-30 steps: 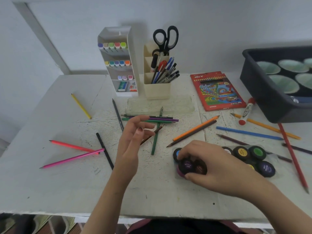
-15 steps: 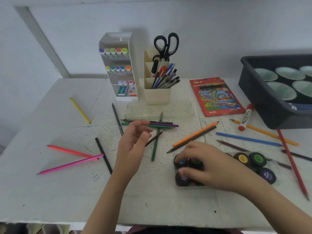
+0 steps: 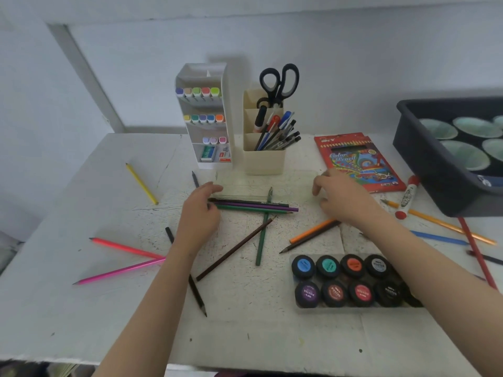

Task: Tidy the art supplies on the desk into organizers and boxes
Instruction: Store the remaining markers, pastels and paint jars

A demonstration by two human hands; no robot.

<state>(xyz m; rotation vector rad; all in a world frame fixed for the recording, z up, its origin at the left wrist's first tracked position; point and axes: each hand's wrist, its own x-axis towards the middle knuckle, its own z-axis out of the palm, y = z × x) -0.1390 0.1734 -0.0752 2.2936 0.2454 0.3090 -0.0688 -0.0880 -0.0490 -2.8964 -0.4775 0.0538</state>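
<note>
Both hands at the clear case (image 3: 266, 183), far across the desk (image 3: 81, 308).
Bin (image 3: 424, 164) cut off at right; the case barely shows, left hand (image 3: 198, 210) and right hand (image 3: 343, 198) curled at its ends, grip unclear. The right hand has left the paint pots (image 3: 353, 265), near right.

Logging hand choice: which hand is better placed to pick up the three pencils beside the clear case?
Left, probably. The left hand sits over the left ends of the three pencils, by the clear case. The right hand lies past their right ends.
</note>
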